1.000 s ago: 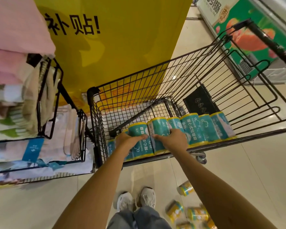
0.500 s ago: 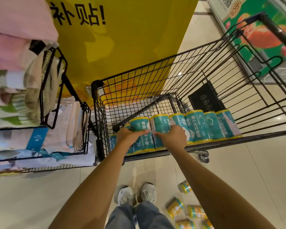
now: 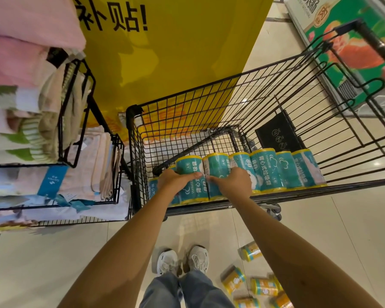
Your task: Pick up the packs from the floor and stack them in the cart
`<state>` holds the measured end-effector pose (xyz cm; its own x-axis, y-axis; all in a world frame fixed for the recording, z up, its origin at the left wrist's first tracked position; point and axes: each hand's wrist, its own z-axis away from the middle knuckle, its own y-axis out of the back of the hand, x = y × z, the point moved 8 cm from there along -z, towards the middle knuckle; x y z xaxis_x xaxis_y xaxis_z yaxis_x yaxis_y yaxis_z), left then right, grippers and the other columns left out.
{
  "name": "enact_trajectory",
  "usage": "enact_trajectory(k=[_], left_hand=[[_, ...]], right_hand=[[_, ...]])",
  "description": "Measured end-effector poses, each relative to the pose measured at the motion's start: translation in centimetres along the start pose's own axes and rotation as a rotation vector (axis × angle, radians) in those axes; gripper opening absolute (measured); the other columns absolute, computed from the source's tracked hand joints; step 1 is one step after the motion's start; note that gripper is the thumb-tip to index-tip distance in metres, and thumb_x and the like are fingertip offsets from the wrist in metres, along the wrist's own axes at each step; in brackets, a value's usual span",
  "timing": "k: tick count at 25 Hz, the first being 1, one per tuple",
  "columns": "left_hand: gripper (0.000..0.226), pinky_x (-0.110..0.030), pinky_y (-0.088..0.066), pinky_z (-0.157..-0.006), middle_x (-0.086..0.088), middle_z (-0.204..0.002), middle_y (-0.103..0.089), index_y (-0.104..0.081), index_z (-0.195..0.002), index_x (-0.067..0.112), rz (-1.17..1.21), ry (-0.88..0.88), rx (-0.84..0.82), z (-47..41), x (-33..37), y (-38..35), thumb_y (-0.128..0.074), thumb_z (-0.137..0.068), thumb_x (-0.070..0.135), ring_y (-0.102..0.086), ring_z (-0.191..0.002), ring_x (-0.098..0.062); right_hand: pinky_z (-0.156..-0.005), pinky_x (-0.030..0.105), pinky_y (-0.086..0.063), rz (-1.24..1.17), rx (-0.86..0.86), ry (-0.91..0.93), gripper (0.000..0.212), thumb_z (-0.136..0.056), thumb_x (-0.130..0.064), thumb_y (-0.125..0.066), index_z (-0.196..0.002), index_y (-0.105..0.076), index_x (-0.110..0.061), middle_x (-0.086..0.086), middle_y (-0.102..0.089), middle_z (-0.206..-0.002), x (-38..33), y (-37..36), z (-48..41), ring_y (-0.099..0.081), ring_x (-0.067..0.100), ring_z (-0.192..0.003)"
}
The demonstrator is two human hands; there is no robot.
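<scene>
Along the near wall of the cart (image 3: 353, 185) a row of teal packs (image 3: 267, 170) stood upright. The left hand (image 3: 176, 181) and right hand (image 3: 233, 185) each seemed to grip one, fingers partly hidden. Roughly half looked done: several yellow packs (image 3: 265, 285) lay on the floor (image 3: 53, 263).

Cart (image 3: 132, 111) at 12 o'clock, close before me. Packs in cart (image 3: 265, 170) stand in row along its near side, with lower packs under row's left end. My left hand (image 3: 176, 180) and right hand (image 3: 233, 182) side by side on row's left part, each curled over a pack. Flat panel (image 3: 278, 136) behind row, toward 1 o'clock. Signboard (image 3: 176, 63) behind cart. Wire rack (image 3: 117, 174) at 10 o'clock, just beside cart, folded cloths (image 3: 20, 63) in it. Chest case (image 3: 347, 52) at 2 o'clock. Packs on floor (image 3: 265, 285) at 5 o'clock, right of my shoes (image 3: 182, 260).
</scene>
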<state>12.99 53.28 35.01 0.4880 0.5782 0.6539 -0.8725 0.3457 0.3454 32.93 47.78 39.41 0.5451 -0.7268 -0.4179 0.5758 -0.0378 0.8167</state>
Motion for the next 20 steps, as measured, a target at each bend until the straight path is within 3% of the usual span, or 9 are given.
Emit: enact_trajectory(k=[4,9,12,14,17,20], left_hand=[[0.043,-0.039,-0.058,-0.08,-0.006,-0.102,-0.069,-0.059,-0.092,0.019,0.014,0.019,-0.061,0.3,0.0,0.0,-0.082,-0.066,0.045,-0.068,-0.09,-0.022],[0.054,-0.038,-0.056,-0.083,-0.009,-0.108,-0.07,-0.063,-0.11,0.011,0.05,0.023,-0.096,0.7,0.0,0.4,-0.081,-0.069,0.04,-0.067,-0.092,-0.022],[0.041,-0.033,-0.056,-0.076,-0.006,-0.102,-0.07,-0.065,-0.094,0.014,-0.044,-0.052,-0.016,1.2,1.3,1.8,-0.078,-0.072,0.046,-0.065,-0.084,-0.018],[0.048,-0.028,-0.05,-0.067,-0.003,-0.105,-0.066,-0.064,-0.106,0.014,-0.186,-0.141,0.056,1.8,3.1,3.0,-0.073,-0.076,0.05,-0.059,-0.084,-0.015],[0.072,-0.031,-0.047,-0.085,-0.006,-0.132,-0.056,-0.049,-0.135,0.015,-0.413,-0.266,0.096,2.2,6.7,3.9,-0.067,-0.079,0.056,-0.057,-0.109,-0.021],[0.072,-0.036,-0.044,-0.1,-0.006,-0.142,-0.048,-0.044,-0.14,0.02,-0.573,-0.356,0.108,3.3,11.8,4.3,-0.063,-0.082,0.058,-0.047,-0.128,-0.026]], right_hand=[[-0.073,0.031,-0.053,0.003,-0.087,0.012,0.059,-0.072,-0.051,-0.075,-0.11,-0.056,-0.011,0.006,-0.064,-0.103,-0.2,0.8,-0.1,-0.063,0.02,-0.093],[-0.066,0.03,-0.049,0.015,-0.112,0.014,0.055,-0.073,-0.051,-0.075,-0.105,-0.058,-0.01,0.003,-0.064,-0.092,-0.5,1.8,-0.1,-0.062,0.018,-0.083],[-0.074,0.033,-0.052,0.06,-0.108,0.043,0.054,-0.079,-0.05,-0.069,-0.113,-0.057,-0.01,0.004,-0.062,-0.095,-0.9,2.3,0.0,-0.062,0.02,-0.087],[-0.079,0.036,-0.052,0.071,-0.114,0.087,0.053,-0.086,-0.047,-0.063,-0.121,-0.054,-0.009,0.008,-0.062,-0.105,-1.6,2.9,0.1,-0.062,0.023,-0.093],[-0.085,0.037,-0.048,0.081,-0.118,0.189,0.053,-0.092,-0.043,-0.056,-0.129,-0.048,-0.006,0.013,-0.06,-0.119,-3.4,4.8,0.1,-0.059,0.027,-0.104],[-0.093,0.037,-0.044,0.095,-0.084,0.267,0.058,-0.092,-0.043,-0.056,-0.136,-0.043,-0.008,0.013,-0.054,-0.132,-5.7,8.3,-0.4,-0.052,0.03,-0.119]])
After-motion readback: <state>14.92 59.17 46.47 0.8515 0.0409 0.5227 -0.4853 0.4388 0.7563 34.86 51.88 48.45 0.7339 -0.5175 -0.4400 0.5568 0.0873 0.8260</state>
